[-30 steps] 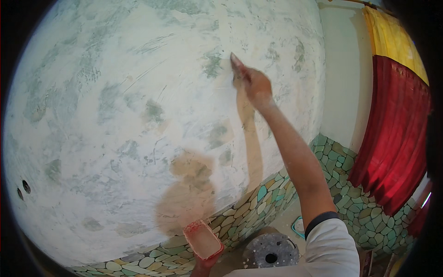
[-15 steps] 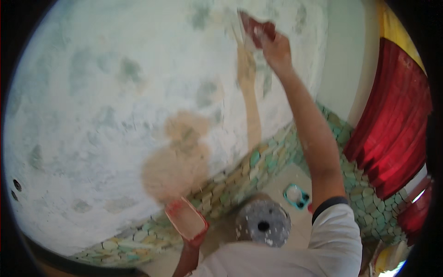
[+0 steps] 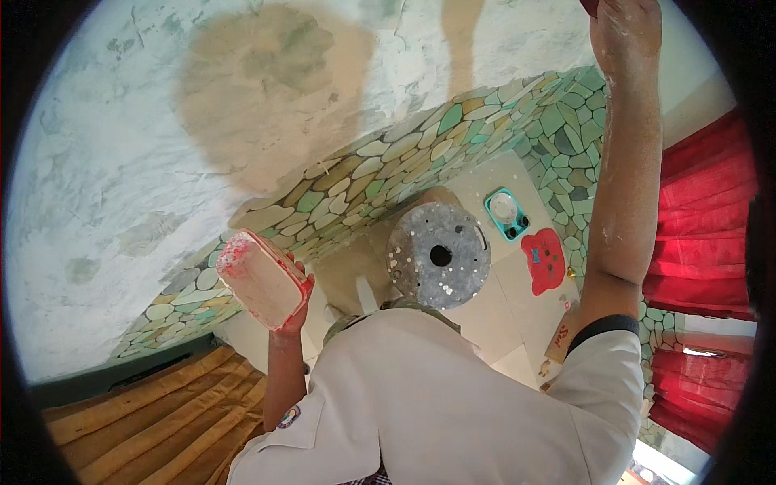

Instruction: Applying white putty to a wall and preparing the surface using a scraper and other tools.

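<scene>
Grips the tub [image 3: 263,279] in the left hand [image 3: 297,305], well left of the drum [image 3: 436,279], with fingers bent round the long side facing the drum. Cannot tell the palm's hold, hidden behind the tub. Keeps the tub's open side facing up to view, showing a pale inside with red smears thickest at the end farther from the drum. Slants the tub's long axis from upper left, away from the drum, to lower right, close by the wrist. Has the right hand [image 3: 629,28] far to the upper right of the drum, cut by the top edge, next to a sliver of a dark red piece [image 3: 591,7]. Cannot tell whether closed on it or spread. Wears a pale shirt [image 3: 469,396], below the drum. Shows a brown shadow [image 3: 275,89] on the whitish, patchy wall [image 3: 105,170], up and left of the drum, with a band of stones [image 3: 412,153] between. Has a teal case [image 3: 507,214] near the drum, up and right, then a red mat [image 3: 543,260] to the drum's right, both on tiled floor [image 3: 505,315]. Has a red curtain [image 3: 699,234] farther right of the drum and an ochre cloth [image 3: 162,420] to the drum's lower left.
</scene>
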Motion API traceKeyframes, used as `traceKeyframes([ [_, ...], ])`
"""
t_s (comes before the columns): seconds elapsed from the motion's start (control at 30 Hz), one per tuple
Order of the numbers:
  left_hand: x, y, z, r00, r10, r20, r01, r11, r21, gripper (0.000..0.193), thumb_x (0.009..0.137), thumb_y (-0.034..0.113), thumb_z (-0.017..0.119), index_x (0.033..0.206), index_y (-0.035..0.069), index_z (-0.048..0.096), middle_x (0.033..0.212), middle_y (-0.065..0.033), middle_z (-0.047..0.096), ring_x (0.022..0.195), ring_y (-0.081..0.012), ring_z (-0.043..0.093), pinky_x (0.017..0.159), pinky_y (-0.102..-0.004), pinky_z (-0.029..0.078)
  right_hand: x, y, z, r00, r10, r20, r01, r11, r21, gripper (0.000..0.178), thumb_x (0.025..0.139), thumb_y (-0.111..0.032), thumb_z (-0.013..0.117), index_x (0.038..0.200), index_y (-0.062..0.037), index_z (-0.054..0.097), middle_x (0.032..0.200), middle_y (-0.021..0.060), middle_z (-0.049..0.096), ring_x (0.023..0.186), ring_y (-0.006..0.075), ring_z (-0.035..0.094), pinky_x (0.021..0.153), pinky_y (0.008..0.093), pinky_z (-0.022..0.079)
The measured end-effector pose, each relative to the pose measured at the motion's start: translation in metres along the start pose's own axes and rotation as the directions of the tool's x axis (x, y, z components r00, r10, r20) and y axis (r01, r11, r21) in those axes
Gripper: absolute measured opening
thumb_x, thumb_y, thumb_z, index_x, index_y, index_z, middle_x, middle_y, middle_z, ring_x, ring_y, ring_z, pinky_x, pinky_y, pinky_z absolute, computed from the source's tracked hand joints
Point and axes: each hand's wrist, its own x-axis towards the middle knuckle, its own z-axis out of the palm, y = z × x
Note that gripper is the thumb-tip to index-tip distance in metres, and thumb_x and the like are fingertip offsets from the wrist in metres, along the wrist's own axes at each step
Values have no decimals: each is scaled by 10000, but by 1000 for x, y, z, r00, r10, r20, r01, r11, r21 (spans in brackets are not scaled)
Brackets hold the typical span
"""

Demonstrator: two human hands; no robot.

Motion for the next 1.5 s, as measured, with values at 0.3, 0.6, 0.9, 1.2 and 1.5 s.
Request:
traceKeyframes([
  [0.3,-13,-2,1,999,27,44,-27,1000,-7,687,888,585,449,1428,171,352,1443,-184,371,1278,-408,412,1058,-621,283,-10,0,12,997,73,12,-74,994,84,223,883,-195,666,1034,-38,622,948,57,677,855,122,644,798,273,516],
  [0.6,-20,-8,9,985,69,156,-80,995,66,733,835,566,539,1411,144,375,1433,-174,391,1287,-377,406,1060,-597,295,6,19,28,904,-134,405,-370,229,900,222,906,-197,632,1039,-21,611,972,64,675,849,127,645,823,287,513],
  [0.9,40,-11,-45,716,-14,698,96,992,-79,733,807,551,591,1380,131,410,1384,-136,463,1262,-337,449,1031,-577,346,46,-36,7,995,-7,-97,15,996,91,241,891,-156,645,1034,38,640,956,67,671,821,121,631,764,267,515],
  [1.2,-18,4,-9,993,47,110,-48,999,3,590,883,531,487,1299,112,495,1273,-132,556,1157,-318,543,984,-552,400,35,-47,39,999,48,12,-49,990,136,215,905,-122,619,1043,43,631,944,50,664,808,87,608,742,247,502],
  [1.5,-30,46,-23,996,33,86,-30,999,-35,568,892,518,465,1277,103,516,1249,-132,572,1138,-320,557,994,-561,388,29,-91,104,955,258,145,-295,798,526,277,908,-180,601,1147,-41,571,1065,52,646,933,151,631,809,294,514],
])
